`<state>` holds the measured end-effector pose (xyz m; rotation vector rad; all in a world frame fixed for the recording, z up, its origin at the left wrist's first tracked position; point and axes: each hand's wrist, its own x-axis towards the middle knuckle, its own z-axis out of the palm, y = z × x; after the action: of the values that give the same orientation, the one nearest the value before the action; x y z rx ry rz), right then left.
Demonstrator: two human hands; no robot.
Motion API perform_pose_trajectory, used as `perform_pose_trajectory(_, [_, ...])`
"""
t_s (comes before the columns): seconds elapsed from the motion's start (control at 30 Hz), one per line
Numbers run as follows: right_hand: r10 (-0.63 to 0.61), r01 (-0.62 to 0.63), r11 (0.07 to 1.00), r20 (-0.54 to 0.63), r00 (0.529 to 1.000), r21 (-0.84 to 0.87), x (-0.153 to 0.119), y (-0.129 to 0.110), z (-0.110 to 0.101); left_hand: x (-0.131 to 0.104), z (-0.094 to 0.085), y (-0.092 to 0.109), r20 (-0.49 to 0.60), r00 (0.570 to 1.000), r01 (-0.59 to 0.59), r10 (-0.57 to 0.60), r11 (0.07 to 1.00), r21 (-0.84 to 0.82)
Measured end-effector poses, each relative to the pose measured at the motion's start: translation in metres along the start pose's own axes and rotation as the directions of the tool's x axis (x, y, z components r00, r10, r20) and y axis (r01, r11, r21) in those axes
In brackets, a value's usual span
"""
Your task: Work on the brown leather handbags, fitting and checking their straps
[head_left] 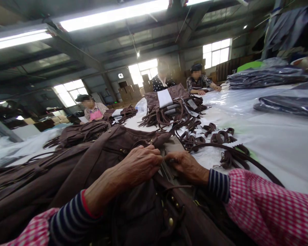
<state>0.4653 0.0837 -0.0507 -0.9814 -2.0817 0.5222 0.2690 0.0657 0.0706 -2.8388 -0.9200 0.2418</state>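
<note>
A large dark brown fabric article [143, 201] with brass-coloured snaps and thin cords lies in front of me; whether it is a coat or a bag I cannot tell. My left hand [141, 162] rests on its upper part with the fingers curled and gripping the cloth edge. Close by, on the right, my right hand [186, 165] has thumb and forefinger pinched together at the facing edge. Its fingertips nearly meet those of the left, and what they pinch is hidden. Past the right hand runs a long brown strap [236, 150].
More brown articles [79, 133] are heaped to the left. Ahead stands a stack with a white paper band [165, 98], beside bundled brown straps [195, 135]. Plastic-wrapped dark goods [269, 75] lie on the white table [272, 143] at right. Several co-workers sit or stand beyond.
</note>
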Motion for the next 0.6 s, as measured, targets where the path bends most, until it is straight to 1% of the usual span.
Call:
perform_pose_trajectory(0.1, [-0.014, 0.016, 0.987, 0.014, 1.0, -0.163, 0.006, -0.004, 0.005, -0.002, 0.004, -0.001, -0.02, 1.0, 0.001, -0.001, 1.0, -0.006])
perform_pose_trajectory(0.17, [-0.014, 0.019, 0.978, 0.024, 1.0, -0.209, 0.013, -0.005, 0.008, -0.003, 0.005, -0.001, -0.028, 1.0, 0.011, -0.011, 1.0, -0.002])
perform_pose_trajectory(0.23, [-0.02, 0.019, 0.964, -0.001, 1.0, -0.267, 0.019, -0.004, 0.009, -0.003, 0.005, 0.0, -0.021, 1.0, 0.022, -0.022, 1.0, 0.006])
perform_pose_trajectory(0.3, [-0.038, 0.032, 0.944, -0.011, 0.999, -0.329, 0.018, 0.0, 0.008, -0.002, 0.003, 0.002, -0.011, 1.0, 0.029, -0.029, 1.0, 0.01])
perform_pose_trajectory(0.4, [-0.087, 0.102, 0.937, 0.062, 0.994, -0.333, 0.008, 0.005, 0.001, 0.0, 0.001, 0.004, 0.01, 0.999, 0.046, -0.046, 0.999, 0.013])
perform_pose_trajectory(0.5, [-0.162, 0.198, 0.929, 0.136, 0.977, -0.313, -0.007, 0.006, -0.007, 0.001, 0.002, 0.005, 0.0, 0.999, 0.035, -0.035, 0.999, 0.012])
perform_pose_trajectory(0.6, [-0.237, 0.303, 0.87, 0.21, 0.949, -0.39, -0.014, 0.006, -0.009, 0.002, 0.006, 0.004, -0.028, 1.0, 0.013, -0.012, 1.0, 0.007])
